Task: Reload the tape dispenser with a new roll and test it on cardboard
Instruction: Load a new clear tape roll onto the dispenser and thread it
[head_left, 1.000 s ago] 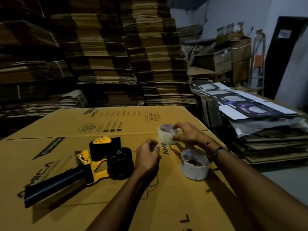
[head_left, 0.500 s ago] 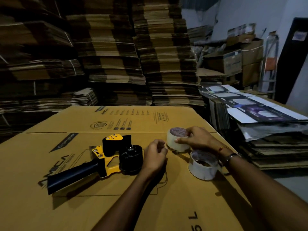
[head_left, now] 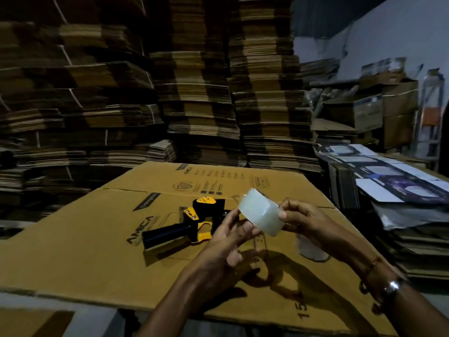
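Note:
A clear tape roll (head_left: pixel 260 212) is lifted above the flat cardboard sheet (head_left: pixel 97 234), tilted on its side. My right hand (head_left: pixel 303 221) grips its right edge with fingers and thumb. My left hand (head_left: pixel 230 242) touches its lower left side, fingers spread under it. The black-and-yellow tape dispenser (head_left: pixel 187 223) lies on its side on the cardboard just left of my left hand, handle pointing toward the lower left. A second tape roll (head_left: pixel 309 246) stands on the cardboard under my right forearm, partly hidden.
Tall stacks of flattened cartons (head_left: pixel 194 81) fill the back. On the right a pile of printed sheets (head_left: pixel 393 181) rests on more flat cardboard. Boxes (head_left: pixel 369 110) stand at the back right. The cardboard sheet's near edge overhangs the grey floor.
My right hand has lifted the clear roll off the cardboard and brought it toward me. My left hand has opened and come up under it. The view has shifted left.

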`<state>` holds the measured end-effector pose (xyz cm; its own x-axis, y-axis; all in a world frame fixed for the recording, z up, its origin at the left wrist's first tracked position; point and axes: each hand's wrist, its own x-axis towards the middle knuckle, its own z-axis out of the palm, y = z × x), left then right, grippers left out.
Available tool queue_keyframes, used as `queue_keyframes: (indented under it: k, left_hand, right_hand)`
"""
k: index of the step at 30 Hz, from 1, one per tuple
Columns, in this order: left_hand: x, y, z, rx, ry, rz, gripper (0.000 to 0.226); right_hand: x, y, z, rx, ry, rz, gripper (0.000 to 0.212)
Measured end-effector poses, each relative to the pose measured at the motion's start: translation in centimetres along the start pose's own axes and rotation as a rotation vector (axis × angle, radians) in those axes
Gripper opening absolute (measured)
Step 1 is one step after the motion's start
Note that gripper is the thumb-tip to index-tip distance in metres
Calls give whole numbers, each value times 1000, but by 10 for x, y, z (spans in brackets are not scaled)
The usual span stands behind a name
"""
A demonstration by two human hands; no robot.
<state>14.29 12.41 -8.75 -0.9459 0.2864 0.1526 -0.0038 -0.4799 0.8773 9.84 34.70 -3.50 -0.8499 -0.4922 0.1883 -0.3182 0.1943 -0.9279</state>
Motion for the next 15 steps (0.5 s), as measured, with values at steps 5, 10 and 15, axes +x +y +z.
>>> queue_keyframes:
  k: [5, 10, 15]
  left_hand:
    - [-33, 15, 1, 54, -8, 48, 88]
    - [-51, 26, -5, 61, 53, 72, 100]
    - [-65, 30, -9, 219, 128, 207, 96]
  right_hand:
    - [-9, -7, 27, 151, -109, -14, 66]
    - [-19, -17, 47, 250, -184, -30, 48]
    - [-26, -25, 74, 288, -156, -62, 59]
